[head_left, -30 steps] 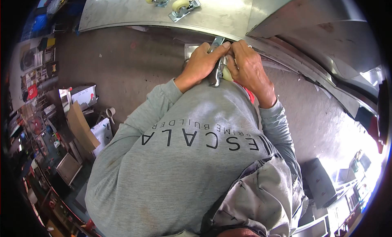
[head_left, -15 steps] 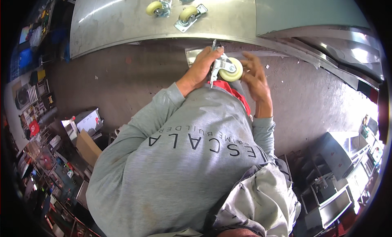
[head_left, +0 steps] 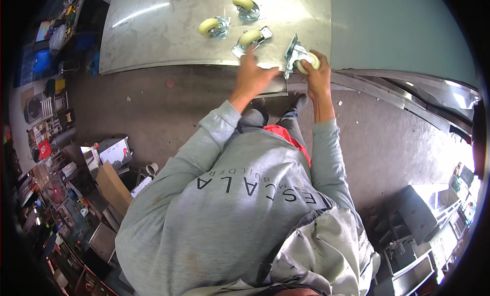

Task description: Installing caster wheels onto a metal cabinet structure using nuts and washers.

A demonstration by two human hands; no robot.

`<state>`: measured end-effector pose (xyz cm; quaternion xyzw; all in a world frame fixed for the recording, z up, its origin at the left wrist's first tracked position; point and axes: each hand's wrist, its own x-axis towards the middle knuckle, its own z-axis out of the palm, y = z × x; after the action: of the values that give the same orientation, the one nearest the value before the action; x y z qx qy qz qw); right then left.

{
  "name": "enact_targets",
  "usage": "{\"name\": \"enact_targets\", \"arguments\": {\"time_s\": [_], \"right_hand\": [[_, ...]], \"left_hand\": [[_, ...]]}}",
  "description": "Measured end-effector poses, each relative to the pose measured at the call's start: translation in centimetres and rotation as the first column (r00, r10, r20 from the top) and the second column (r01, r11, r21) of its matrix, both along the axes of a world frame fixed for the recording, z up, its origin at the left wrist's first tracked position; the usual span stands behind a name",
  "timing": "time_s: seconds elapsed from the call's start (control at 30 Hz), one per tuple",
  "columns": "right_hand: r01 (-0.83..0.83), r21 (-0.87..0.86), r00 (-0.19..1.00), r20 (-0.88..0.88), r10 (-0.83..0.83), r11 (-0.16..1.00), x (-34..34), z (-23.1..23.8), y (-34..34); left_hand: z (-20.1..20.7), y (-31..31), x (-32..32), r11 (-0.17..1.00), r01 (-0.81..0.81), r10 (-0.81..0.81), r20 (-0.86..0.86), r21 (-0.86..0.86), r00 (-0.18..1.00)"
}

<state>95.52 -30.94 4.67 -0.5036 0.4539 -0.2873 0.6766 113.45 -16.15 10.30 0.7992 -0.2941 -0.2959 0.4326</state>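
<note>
A caster wheel (head_left: pixel 310 64) with a cream wheel and a shiny metal plate is gripped by its wheel in my right hand (head_left: pixel 320 78), at the table's near edge. My left hand (head_left: pixel 253 78) holds nothing; its thumb and fingers are spread apart, slightly blurred. Its fingertips are close to the nearest caster (head_left: pixel 251 38) lying on the metal table (head_left: pixel 168 36). Two more casters lie beyond: one with its plate to the right (head_left: pixel 209 27), and another farther back (head_left: pixel 244 3). Whether my left fingertips touch the nearest caster I cannot tell.
A grey-blue panel (head_left: pixel 388 31) adjoins the metal tabletop on the right, with a metal-edged frame (head_left: pixel 408 92) below it. My shoes (head_left: pixel 300 101) are on the floor under the table edge. Cardboard (head_left: pixel 112 186) and cluttered shelving stand at left, metal cabinets (head_left: pixel 423 214) at right.
The held caster has passed from my left hand to my right and moved forward to the table edge. My left hand has let go and reached toward the casters on the table.
</note>
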Motion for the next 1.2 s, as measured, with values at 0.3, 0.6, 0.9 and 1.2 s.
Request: {"name": "enact_targets", "arguments": {"time_s": [0.3,0.6,0.9,1.2], "right_hand": [[-0.247,-0.556,0.784,-0.596,-0.174,0.794,1.4,1.1,-2.5],[-0.140,-0.235,0.905,-0.425,0.028,0.962,-4.7,3.5,4.2],[-0.115,-0.208,0.957,-0.285,0.052,0.971,-6.7,5.3,4.9],[-0.266,-0.144,0.958,-0.154,0.244,0.953,-5.9,7.2,6.6]], "left_hand": [[-2.9,-2.3,5.2,0.986,-0.109,0.057,0.367,0.123,0.928],[-5.3,-4.8,6.1,0.984,-0.121,0.143,0.176,-0.132,0.974],[-1.5,0.4,3.5,0.635,-0.690,-0.065,-0.914,-0.347,0.400],[-0.2,3.6,1.4,0.740,-0.618,-0.286,-0.956,-0.266,0.069]]}}
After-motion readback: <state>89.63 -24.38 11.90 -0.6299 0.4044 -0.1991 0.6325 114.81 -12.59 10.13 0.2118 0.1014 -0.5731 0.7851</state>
